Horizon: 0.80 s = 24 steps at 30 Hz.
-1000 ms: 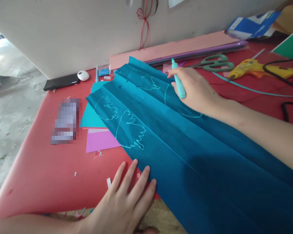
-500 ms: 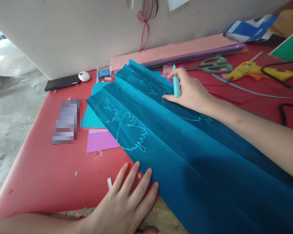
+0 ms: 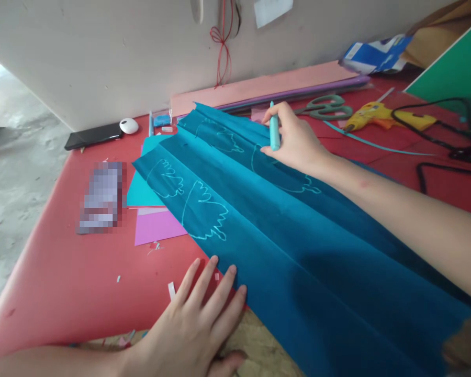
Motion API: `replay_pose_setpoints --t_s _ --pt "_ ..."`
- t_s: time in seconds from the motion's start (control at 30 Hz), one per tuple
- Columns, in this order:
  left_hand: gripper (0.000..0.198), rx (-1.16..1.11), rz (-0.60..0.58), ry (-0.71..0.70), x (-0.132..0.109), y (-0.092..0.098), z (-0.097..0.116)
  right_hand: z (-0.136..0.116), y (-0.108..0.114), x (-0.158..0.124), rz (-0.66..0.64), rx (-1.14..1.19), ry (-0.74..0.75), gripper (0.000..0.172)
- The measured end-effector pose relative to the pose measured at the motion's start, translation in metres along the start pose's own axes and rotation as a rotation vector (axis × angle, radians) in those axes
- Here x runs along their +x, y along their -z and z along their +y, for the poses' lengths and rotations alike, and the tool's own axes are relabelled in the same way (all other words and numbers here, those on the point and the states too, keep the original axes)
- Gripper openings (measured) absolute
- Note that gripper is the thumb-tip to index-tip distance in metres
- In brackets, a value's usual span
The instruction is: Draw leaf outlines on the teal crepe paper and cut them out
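Note:
A large sheet of creased dark-blue paper [image 3: 255, 230] slants across the red table, with light wavy-edged outlines drawn on it. My right hand [image 3: 296, 139] pinches a light-teal marker [image 3: 274, 133] above the paper's far part, close to one of the drawn outlines. The marker stands nearly upright in the fingers; whether it touches the sheet I cannot tell. My left hand [image 3: 198, 309] lies with fingers spread, its fingertips at the sheet's near-left edge. Beneath the paper's left corner, turquoise paper [image 3: 141, 183] and a pink sheet [image 3: 157, 228] stick out.
Green-handled scissors [image 3: 325, 108] and a yellow glue gun [image 3: 388, 116] with a black cord lie at the back right of the red table [image 3: 74, 283]. A black phone [image 3: 94, 136] and a white oval object [image 3: 129, 125] sit at the back left. Paper scraps are scattered around.
The view has shifted slightly, so most things appear a little further left. The marker is still in my right hand, and my left hand stays at the paper's edge.

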<state>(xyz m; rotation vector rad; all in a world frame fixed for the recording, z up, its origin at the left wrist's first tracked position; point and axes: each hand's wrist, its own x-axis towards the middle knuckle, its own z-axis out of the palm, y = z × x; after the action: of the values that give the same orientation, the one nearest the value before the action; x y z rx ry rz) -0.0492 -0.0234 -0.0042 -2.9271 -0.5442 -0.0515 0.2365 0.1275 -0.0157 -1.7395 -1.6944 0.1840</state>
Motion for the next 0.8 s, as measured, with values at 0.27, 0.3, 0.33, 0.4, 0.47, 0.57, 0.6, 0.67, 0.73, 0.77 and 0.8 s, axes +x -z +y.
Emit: replay_pose_setpoints --t_s 0.27,0.3,0.33,0.4,0.47,0.57,0.6,0.67,0.73,0.77,0.8 --pt "0.052 0.019 0.016 -0.006 0.002 0.002 0.0 -0.002 -0.011 -0.003 -0.024 -0.04 -0.011 0.051" --pt "0.052 0.026 0.013 -0.008 0.002 0.002 0.0 -0.004 -0.012 -0.004 -0.013 -0.032 -0.011 0.049" --pt "0.052 0.032 0.007 -0.011 0.002 0.003 -0.001 -0.006 -0.011 -0.004 -0.001 -0.015 -0.002 0.047" --pt "0.052 0.04 -0.002 -0.022 0.001 0.003 -0.001 -0.011 -0.009 -0.006 0.023 0.039 0.049 0.042" --pt "0.052 0.04 0.001 -0.033 0.0 0.003 -0.001 -0.015 -0.005 -0.009 0.049 0.109 0.125 0.038" --pt "0.05 0.032 0.015 -0.034 0.001 0.004 -0.001 -0.023 0.006 -0.012 0.049 0.182 0.179 0.037" --pt "0.05 0.03 0.019 -0.032 0.002 0.004 -0.002 -0.025 0.01 -0.012 0.041 0.204 0.181 0.037" --pt "0.048 0.024 0.027 -0.038 0.003 0.006 -0.002 -0.032 0.018 -0.014 0.026 0.255 0.199 0.039" --pt "0.047 0.014 0.03 -0.05 0.005 0.007 -0.004 -0.038 0.024 -0.016 0.032 0.307 0.249 0.042" --pt "0.046 0.008 0.027 -0.055 0.005 0.008 -0.004 -0.041 0.027 -0.016 0.043 0.328 0.277 0.044" --pt "0.045 0.002 0.022 -0.06 0.005 0.009 -0.005 -0.044 0.03 -0.016 0.056 0.34 0.299 0.044"
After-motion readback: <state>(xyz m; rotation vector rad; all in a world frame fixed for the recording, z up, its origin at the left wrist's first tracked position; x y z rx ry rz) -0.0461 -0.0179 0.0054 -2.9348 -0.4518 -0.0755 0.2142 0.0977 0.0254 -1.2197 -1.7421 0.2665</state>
